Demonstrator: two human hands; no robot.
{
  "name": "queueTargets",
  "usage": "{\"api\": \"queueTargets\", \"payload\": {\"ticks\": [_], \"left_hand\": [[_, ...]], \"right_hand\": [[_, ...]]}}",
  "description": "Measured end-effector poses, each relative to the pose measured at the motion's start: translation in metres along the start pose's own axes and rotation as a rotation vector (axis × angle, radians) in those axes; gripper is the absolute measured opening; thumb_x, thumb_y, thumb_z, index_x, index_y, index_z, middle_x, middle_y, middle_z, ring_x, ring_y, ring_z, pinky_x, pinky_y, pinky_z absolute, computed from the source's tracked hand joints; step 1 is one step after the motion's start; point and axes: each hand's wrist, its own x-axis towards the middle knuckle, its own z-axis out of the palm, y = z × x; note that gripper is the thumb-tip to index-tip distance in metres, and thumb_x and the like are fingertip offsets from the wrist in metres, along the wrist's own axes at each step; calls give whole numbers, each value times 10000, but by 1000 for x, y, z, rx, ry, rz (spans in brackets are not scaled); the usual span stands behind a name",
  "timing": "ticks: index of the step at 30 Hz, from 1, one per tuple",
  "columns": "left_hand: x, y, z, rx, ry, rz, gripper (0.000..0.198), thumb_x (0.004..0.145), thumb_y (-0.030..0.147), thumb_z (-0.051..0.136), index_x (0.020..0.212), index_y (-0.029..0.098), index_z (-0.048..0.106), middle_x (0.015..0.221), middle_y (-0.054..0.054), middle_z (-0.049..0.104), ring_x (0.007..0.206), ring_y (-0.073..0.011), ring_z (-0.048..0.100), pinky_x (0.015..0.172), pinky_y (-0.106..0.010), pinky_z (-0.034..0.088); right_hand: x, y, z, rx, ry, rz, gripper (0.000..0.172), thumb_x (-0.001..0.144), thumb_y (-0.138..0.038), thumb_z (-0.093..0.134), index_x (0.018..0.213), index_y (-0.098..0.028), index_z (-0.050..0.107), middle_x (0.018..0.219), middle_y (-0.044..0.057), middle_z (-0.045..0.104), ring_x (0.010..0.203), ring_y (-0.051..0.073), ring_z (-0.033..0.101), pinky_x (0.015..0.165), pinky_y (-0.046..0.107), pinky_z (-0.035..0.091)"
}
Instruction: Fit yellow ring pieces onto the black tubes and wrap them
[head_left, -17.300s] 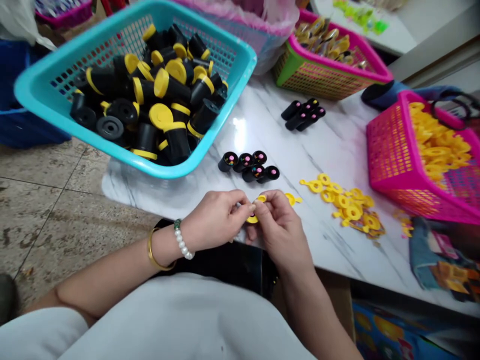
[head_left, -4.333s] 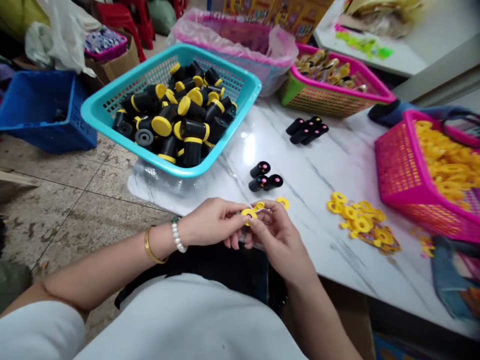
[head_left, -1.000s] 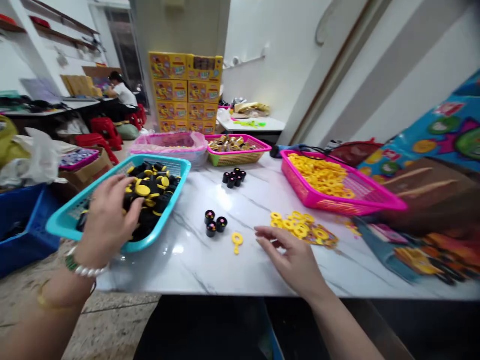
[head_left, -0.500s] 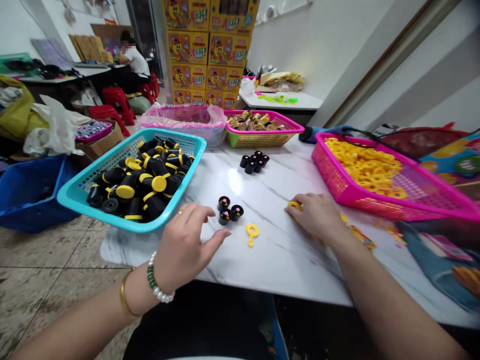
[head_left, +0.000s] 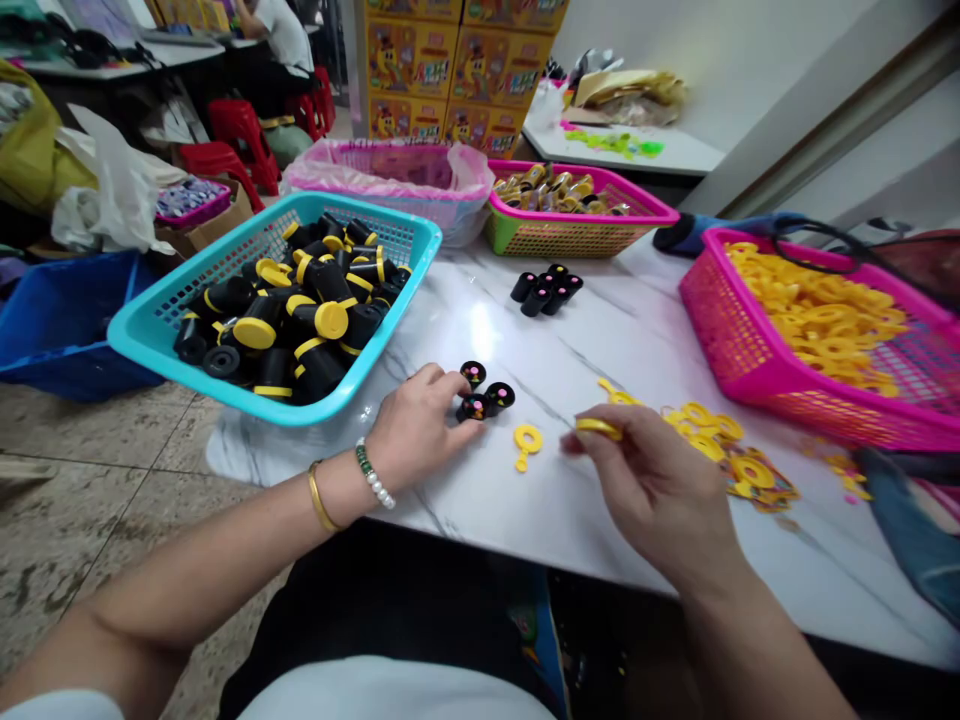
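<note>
My left hand [head_left: 424, 425] has its thumb and fingers closed about the nearest small black cup [head_left: 475, 408], which holds a pink dot and coloured bits. Touching that cup are two like it, a rear cup [head_left: 472, 374] and a right-hand cup [head_left: 500, 396]. In my right hand [head_left: 664, 480], thumb and fingers pinch a yellow ring piece [head_left: 598, 428] just above the table. Between the hands lies another yellow ring [head_left: 528, 438] with a short stem. Beyond my right hand are several loose yellow rings [head_left: 697, 425], some on a printed packet.
Several black cups [head_left: 546, 290] stand grouped farther back. A turquoise basket [head_left: 427, 240] of black, yellow-lidded cylinders is at left; a pink basket [head_left: 727, 340] of yellow rings is at right. Two more baskets line the back, before stacked yellow cartons [head_left: 412, 60]. Someone sits at a far table.
My left hand has moved right and closed on the nearest cup. My right hand has lifted a yellow ring off the table and turned. The view has tilted down.
</note>
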Motion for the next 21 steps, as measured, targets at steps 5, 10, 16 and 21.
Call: {"api": "queueTargets", "payload": {"ticks": [5,10,16,21], "left_hand": [[-41,2,-9,-50,-82,103,172,807,200,648,975,164,632,955,-69,629,912,-220,606,830,-368,519],[-59,-3,-2,-191,2,129,261,814,246,723,1035,134,641,976,-89,689,967,-240,600,899,-410,487],[-56,-9,7,-235,25,148,214,810,278,755,970,153,690,905,-57,700,933,-230,588,871,-385,466],[-60,-10,9,-189,31,137,167,871,323,689,913,164,720,836,-49,659,878,-214,555,830,-359,444]], "right_hand": [[-32,-18,13,363,-158,378,308,871,-404,683,1123,-241,618,794,16,705,591,144,655,576,271,552],[-35,-23,14,297,-206,321,195,866,-410,673,931,-250,765,890,51,682,785,169,651,686,276,543],[-18,-57,21,444,-335,369,275,832,-337,726,1100,-280,756,819,26,632,659,133,573,539,243,484],[-7,-66,36,436,-366,374,216,806,-340,748,1003,-258,784,770,13,582,544,90,489,423,212,407]]}}
